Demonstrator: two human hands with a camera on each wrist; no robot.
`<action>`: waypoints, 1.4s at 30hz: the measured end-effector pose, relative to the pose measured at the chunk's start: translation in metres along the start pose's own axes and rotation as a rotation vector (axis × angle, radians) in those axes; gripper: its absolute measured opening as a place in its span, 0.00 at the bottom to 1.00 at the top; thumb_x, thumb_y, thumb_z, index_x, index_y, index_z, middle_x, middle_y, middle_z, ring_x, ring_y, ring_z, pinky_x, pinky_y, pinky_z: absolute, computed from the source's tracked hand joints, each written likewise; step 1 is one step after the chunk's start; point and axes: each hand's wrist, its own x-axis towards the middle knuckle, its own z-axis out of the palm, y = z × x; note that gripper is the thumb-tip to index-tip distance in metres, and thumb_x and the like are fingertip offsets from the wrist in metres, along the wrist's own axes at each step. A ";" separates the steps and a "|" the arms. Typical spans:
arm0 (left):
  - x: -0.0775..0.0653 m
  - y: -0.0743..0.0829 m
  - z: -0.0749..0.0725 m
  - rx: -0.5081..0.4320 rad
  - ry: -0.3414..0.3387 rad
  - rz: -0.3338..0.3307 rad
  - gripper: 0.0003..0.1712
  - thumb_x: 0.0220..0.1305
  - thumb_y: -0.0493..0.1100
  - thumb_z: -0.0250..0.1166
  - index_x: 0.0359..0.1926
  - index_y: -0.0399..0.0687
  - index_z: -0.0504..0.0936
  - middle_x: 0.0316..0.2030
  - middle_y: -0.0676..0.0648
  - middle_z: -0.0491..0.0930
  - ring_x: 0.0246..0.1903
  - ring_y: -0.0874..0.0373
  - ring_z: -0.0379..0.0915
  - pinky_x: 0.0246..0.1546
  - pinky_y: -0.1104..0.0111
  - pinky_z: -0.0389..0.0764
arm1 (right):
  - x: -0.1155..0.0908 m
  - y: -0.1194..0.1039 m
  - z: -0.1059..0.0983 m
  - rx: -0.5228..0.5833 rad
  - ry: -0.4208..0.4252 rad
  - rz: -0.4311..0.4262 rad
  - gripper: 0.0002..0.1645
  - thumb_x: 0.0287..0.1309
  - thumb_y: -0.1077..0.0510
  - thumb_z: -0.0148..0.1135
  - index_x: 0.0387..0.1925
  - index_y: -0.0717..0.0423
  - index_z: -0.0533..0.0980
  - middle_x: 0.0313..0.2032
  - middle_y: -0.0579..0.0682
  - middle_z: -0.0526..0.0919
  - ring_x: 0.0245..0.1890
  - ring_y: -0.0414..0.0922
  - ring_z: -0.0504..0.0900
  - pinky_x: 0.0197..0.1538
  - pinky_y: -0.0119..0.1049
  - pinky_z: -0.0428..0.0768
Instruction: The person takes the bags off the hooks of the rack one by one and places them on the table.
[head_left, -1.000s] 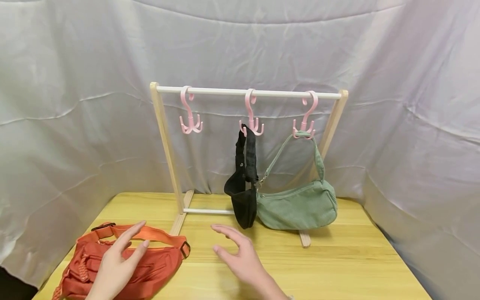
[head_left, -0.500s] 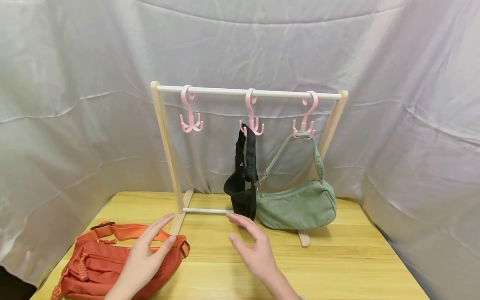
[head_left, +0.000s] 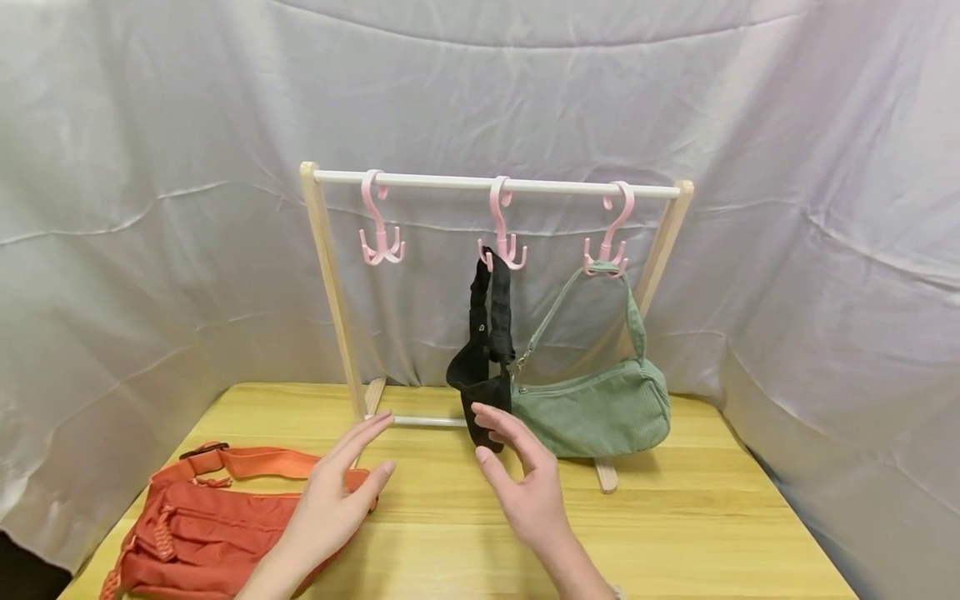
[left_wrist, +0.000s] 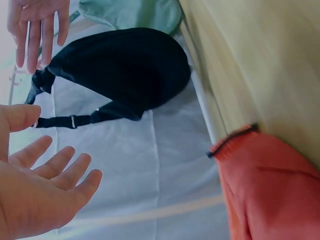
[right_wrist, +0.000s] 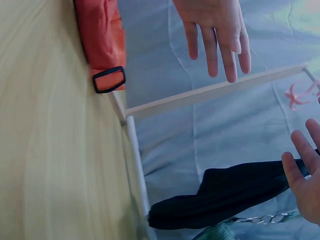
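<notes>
My left hand (head_left: 330, 504) is in the air with relaxed, parted fingers, overlapping the right end of a red-orange waist bag (head_left: 217, 529) in the head view. My right hand (head_left: 532, 492), also relaxed and holding nothing, is in front of the lower part of a black bag (head_left: 480, 379). That bag hangs by its strap from the middle pink hook (head_left: 501, 225). Beside it a green corduroy shoulder bag (head_left: 600, 412) hangs from the right pink hook (head_left: 611, 225). The left pink hook (head_left: 381, 225) bears nothing. In the left wrist view the left hand (left_wrist: 45, 185) shows spread, bare fingers.
A rack with wooden posts (head_left: 330, 292) and a white top rail (head_left: 442, 182) stands toward the back of the wooden table (head_left: 660, 542). A low white bar (head_left: 427, 422) joins its feet. Grey cloth (head_left: 187, 183) surrounds the table on the back and sides.
Both hands have moved rightward and slightly farther forward, the left from over the waist bag to its right end, the right to before the black bag. The bags stay in place.
</notes>
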 end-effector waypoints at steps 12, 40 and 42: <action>0.024 0.017 0.016 -0.055 0.000 0.043 0.32 0.70 0.39 0.70 0.72 0.65 0.75 0.73 0.59 0.69 0.73 0.54 0.64 0.73 0.54 0.63 | 0.022 -0.014 -0.010 0.008 0.067 -0.115 0.29 0.62 0.78 0.60 0.65 0.65 0.76 0.61 0.60 0.82 0.60 0.50 0.82 0.61 0.39 0.80; 0.090 0.040 0.025 -0.174 0.020 0.121 0.30 0.73 0.42 0.66 0.73 0.60 0.74 0.74 0.59 0.68 0.74 0.58 0.63 0.73 0.50 0.65 | 0.107 -0.035 -0.033 -0.194 0.132 -0.287 0.26 0.65 0.68 0.64 0.64 0.59 0.79 0.63 0.53 0.83 0.61 0.51 0.81 0.63 0.45 0.77; 0.094 0.041 0.026 -0.185 0.015 0.121 0.30 0.74 0.43 0.66 0.74 0.60 0.73 0.74 0.59 0.67 0.74 0.58 0.62 0.73 0.51 0.65 | 0.113 -0.037 -0.034 -0.196 0.135 -0.289 0.26 0.65 0.67 0.64 0.64 0.59 0.79 0.63 0.52 0.83 0.61 0.51 0.81 0.64 0.44 0.77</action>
